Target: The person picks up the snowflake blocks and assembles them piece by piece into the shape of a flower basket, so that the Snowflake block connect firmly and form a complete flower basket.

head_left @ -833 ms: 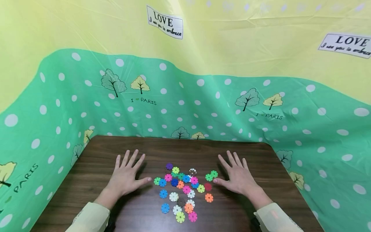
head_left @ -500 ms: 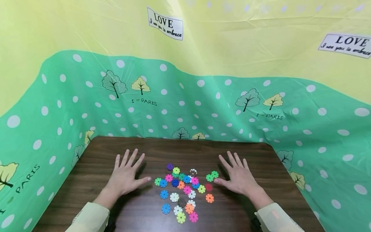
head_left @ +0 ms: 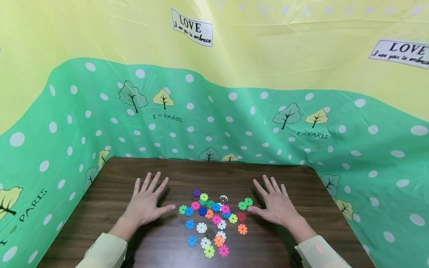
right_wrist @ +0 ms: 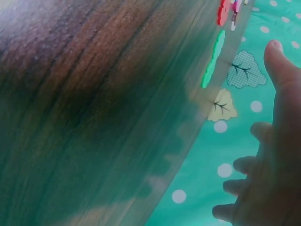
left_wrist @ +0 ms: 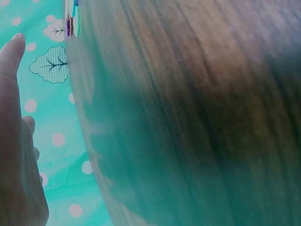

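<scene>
Flat notched plastic discs in many colours lie loosely spread between my two hands in the head view. My left hand (head_left: 145,203) has its fingers spread and straight, palm down, left of them. Its thumb tip is nearest a green disc (head_left: 182,209) and a blue disc (head_left: 189,211). To the right, my right hand (head_left: 276,204) is likewise spread, its thumb close to two overlapping green discs, the nearer a green disc (head_left: 242,205). Neither hand holds anything. Both wrist views show the left hand (left_wrist: 21,150) and right hand (right_wrist: 284,136) raised above the tabletop.
The discs sit on a dark wood-grain table (head_left: 161,245) with rounded far corners. Some overlap, such as a pink disc (head_left: 225,208) among blue and white ones. A green and yellow printed cloth (head_left: 234,123) hangs close behind and along both sides.
The head view shifts very slightly. Hands and discs keep the same places relative to each other.
</scene>
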The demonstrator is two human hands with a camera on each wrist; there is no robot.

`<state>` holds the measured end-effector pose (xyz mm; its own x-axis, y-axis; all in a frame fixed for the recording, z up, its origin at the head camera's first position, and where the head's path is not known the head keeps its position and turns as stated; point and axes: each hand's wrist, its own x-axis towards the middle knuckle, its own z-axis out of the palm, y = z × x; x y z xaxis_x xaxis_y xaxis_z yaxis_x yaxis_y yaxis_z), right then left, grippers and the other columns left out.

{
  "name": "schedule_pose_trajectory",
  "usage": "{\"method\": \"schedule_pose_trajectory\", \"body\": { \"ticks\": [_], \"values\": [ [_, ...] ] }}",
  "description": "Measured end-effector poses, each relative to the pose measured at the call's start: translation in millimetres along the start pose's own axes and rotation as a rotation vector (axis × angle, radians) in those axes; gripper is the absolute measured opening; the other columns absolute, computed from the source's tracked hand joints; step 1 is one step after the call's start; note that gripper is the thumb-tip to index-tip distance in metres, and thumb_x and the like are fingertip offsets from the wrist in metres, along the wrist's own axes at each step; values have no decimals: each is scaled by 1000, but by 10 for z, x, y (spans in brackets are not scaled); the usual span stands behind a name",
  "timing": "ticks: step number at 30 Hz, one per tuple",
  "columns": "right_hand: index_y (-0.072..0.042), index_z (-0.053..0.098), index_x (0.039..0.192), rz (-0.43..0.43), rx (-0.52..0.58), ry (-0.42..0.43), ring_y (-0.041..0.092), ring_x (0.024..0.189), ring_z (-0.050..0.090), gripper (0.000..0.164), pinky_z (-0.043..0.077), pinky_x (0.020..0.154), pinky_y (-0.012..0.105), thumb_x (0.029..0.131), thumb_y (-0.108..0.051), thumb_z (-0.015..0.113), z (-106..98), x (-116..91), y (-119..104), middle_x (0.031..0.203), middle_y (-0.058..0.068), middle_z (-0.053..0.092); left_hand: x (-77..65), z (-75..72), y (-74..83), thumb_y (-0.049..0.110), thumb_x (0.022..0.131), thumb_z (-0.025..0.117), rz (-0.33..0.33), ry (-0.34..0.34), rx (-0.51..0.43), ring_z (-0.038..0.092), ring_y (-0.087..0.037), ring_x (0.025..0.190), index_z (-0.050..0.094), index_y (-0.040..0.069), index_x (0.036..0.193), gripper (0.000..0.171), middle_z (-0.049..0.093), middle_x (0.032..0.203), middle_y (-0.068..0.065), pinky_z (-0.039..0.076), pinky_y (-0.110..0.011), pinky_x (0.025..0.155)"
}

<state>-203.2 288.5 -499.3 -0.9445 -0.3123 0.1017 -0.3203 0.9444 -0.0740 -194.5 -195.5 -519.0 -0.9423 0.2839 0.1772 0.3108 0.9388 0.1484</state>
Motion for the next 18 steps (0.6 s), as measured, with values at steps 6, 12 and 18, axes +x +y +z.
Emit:
{"method": "schedule_pose_trajectory", "body": {
  "ticks": [6, 12, 18],
  "values": [
    [-23, 31, 163, -33, 71, 14, 48, 154, 19, 103, 20, 118, 73, 83, -78, 65, -82, -37, -45, 168, 22, 22, -9, 1, 46, 89, 82, 50, 22, 54, 1, 13, -42, 157, 31, 26, 162, 104, 22, 170, -13, 7, -70, 122],
    [-20, 45, 155, -73, 210, 24, 43, 147, 37, 93, 36, 110, 71, 82, -70, 73, -216, 7, -179, 161, 18, 38, 29, 6, 124, 81, 82, 61, 55, 143, -51, 37, -41, 147, 46, 21, 156, 96, 40, 161, -14, 24, -68, 118],
    [-18, 59, 144, -75, 308, -21, 33, 131, 56, 72, 51, 102, 59, 85, -52, 81, -265, 103, -319, 146, 8, 56, 102, 47, 267, 72, 88, 63, 30, 108, -162, 55, -37, 132, 60, 14, 143, 80, 58, 143, -12, 41, -64, 109]
  ]
}}
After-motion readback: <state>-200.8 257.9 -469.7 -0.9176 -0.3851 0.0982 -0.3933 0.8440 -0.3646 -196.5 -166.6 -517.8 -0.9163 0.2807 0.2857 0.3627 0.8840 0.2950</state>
